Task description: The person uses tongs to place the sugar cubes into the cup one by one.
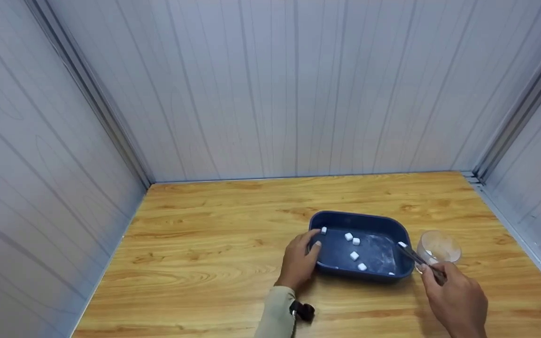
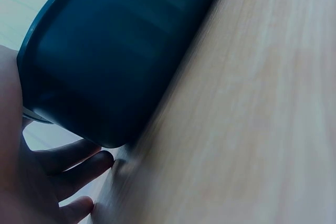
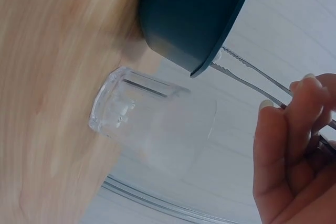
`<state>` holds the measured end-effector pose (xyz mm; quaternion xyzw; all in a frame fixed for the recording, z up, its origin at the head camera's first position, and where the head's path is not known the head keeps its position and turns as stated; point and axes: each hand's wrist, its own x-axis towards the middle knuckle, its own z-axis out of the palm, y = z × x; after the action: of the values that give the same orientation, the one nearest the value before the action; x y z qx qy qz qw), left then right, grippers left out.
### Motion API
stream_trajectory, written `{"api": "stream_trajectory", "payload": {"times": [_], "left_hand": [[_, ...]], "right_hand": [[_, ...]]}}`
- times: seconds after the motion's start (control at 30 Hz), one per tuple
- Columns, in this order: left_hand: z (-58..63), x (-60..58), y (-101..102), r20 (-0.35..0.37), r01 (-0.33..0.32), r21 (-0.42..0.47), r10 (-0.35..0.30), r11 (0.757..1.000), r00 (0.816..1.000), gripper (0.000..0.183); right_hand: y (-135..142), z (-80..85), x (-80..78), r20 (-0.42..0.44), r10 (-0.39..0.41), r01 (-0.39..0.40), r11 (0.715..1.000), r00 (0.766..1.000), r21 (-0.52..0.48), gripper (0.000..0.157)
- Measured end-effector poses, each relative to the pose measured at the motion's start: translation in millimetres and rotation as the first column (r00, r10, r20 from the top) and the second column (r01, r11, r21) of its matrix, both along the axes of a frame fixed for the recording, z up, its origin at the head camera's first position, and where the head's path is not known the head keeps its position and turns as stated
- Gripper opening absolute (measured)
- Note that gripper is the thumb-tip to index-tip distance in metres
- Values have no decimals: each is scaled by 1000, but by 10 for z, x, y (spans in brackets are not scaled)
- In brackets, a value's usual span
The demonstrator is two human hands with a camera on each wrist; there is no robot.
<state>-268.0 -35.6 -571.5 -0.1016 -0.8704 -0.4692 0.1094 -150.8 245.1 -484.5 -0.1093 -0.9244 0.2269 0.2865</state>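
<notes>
A dark blue rectangular tray (image 1: 345, 270) stands on the table with several small white cubes (image 1: 354, 256) scattered inside. My left hand (image 1: 298, 258) grips its left end, thumb and a finger over the rim and other fingers outside, against or near the wall (image 2: 100, 66). In my right hand (image 1: 458, 295) I pinch metal tweezers (image 1: 413, 256), whose serrated tips (image 3: 231, 72) are over the tray's right rim. Between those tips is one white cube (image 1: 402, 244). Right beside the tray stands a clear glass (image 3: 157, 114), upright, with something white low inside it.
The wood-grain table (image 1: 195, 263) extends widely to the left of the tray. Pale panelled walls (image 1: 270, 94) enclose the table at the back and both sides. A dark strap (image 1: 302, 311) is around my left wrist.
</notes>
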Motion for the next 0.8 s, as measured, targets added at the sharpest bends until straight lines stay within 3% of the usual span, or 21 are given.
{"api": "stream_trajectory", "payload": {"times": [0.37,0.8], "left_hand": [[16,9,-1,-6,4,-1,-4,1000,1000,33],[12,3,12,20,0,-1,0,1000,1000,34]], "right_hand": [[78,23,30,-110,22,-23,1000,994,-11,14],[152,92,55,-42,-52,50,998,998,-46,18]]}}
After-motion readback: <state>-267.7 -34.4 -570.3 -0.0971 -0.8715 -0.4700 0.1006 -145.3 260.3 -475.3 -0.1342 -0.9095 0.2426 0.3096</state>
